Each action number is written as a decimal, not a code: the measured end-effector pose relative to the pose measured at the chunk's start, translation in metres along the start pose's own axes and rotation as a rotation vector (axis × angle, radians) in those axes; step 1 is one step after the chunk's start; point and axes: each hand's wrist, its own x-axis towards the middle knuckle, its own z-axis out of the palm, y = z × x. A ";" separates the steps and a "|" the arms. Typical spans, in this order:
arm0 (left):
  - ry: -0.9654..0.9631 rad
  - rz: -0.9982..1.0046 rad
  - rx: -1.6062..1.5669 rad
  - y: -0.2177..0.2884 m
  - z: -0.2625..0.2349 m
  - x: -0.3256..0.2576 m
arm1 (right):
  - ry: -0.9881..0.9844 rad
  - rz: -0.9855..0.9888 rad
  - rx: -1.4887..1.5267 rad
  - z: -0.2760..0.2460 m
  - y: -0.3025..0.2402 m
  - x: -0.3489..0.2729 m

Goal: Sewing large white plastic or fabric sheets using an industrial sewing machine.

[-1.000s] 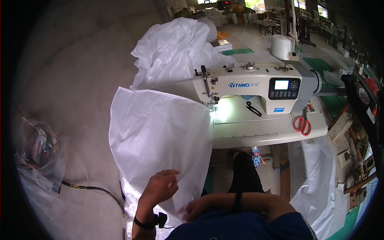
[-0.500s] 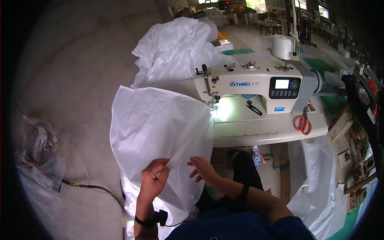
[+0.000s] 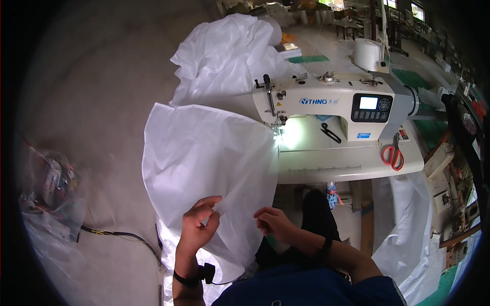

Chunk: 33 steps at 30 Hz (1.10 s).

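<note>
A large white plastic-like sheet [image 3: 204,148] hangs off the sewing machine's left side, its upper corner under the lit needle area. My left hand [image 3: 200,224] is over the lower part of the sheet, fingers bent, index finger and thumb apart with nothing visible between them. My right hand [image 3: 275,223] is at the sheet's right edge, its fingers curled in; whether they pinch the edge is hidden. The white sewing machine [image 3: 306,94] stands beyond both hands, its lamp on.
Red-handled scissors [image 3: 393,157] and black thread snips [image 3: 331,133] lie on the machine bed. A crumpled white heap [image 3: 219,51] rises behind, near a thread cone [image 3: 367,55]. At left, a black cable [image 3: 122,235] and a clear bag [image 3: 51,188] lie on the floor.
My right hand has shifted slightly right, its fingers going from spread to curled. The left index finger has straightened. The whole view has shifted a little; the sheet stays at the needle.
</note>
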 end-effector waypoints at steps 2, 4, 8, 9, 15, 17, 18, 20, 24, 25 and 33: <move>0.020 0.010 -0.032 0.002 0.001 0.003 | 0.028 0.037 0.002 -0.003 -0.002 -0.003; 0.030 0.030 -0.064 0.004 0.004 0.005 | 0.136 -0.075 -0.020 0.000 -0.013 0.004; 0.013 0.018 -0.057 0.005 0.005 0.005 | 0.196 0.006 0.116 0.007 -0.032 0.050; 0.002 0.001 -0.047 0.006 0.005 0.003 | 0.191 0.003 0.121 0.013 -0.036 0.056; -0.077 0.046 -0.004 0.012 0.009 0.001 | 0.211 -0.054 0.211 0.017 -0.033 0.063; -0.129 0.077 -0.034 0.008 0.014 0.000 | 0.199 -0.099 0.205 0.007 -0.026 0.046; -0.132 0.086 -0.037 0.010 0.016 -0.002 | 0.201 -0.108 0.206 0.004 -0.024 0.035; -0.275 0.075 -0.078 0.014 0.029 -0.006 | 0.175 -0.156 -0.005 -0.004 -0.016 0.012; -0.468 -0.128 -0.061 0.011 0.058 -0.026 | 0.153 -0.126 -0.204 -0.019 0.002 -0.013; -0.450 -0.083 -0.055 0.009 0.067 -0.033 | 0.107 -0.151 -0.252 -0.027 0.016 -0.008; -0.489 -0.531 0.144 0.007 0.076 0.000 | -0.031 -0.157 -0.214 -0.007 0.028 -0.014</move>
